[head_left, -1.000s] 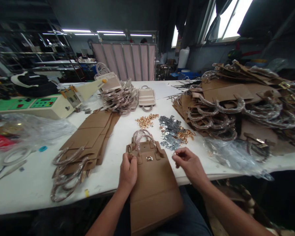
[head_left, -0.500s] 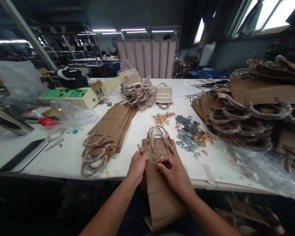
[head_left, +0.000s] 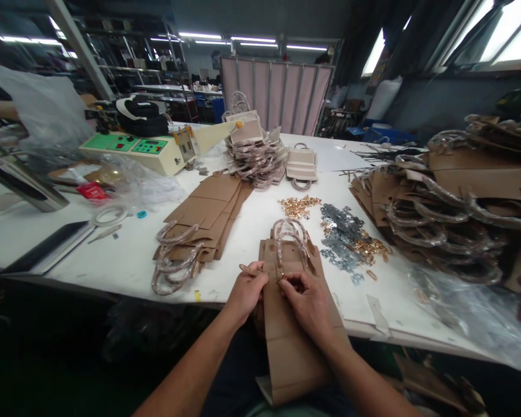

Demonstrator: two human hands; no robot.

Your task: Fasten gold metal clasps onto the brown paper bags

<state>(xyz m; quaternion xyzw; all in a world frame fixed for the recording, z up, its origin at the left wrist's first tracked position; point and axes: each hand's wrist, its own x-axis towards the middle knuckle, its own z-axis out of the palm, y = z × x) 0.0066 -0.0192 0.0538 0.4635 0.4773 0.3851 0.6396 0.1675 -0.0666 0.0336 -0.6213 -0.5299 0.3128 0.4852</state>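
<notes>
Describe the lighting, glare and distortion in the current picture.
Head view: the window washes out to white; head view: the space below the table sinks to near-black; head view: the metal cylinder carries bright streaks; head view: the brown bag shows soft, dull shading; head view: the slanting post hints at wide-angle distortion.

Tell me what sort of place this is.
Probably a bag-making workshop: a big pile of brown bags with wrapped handles, loose heaps of small metal pieces on the white table, and a machine with green panels.
</notes>
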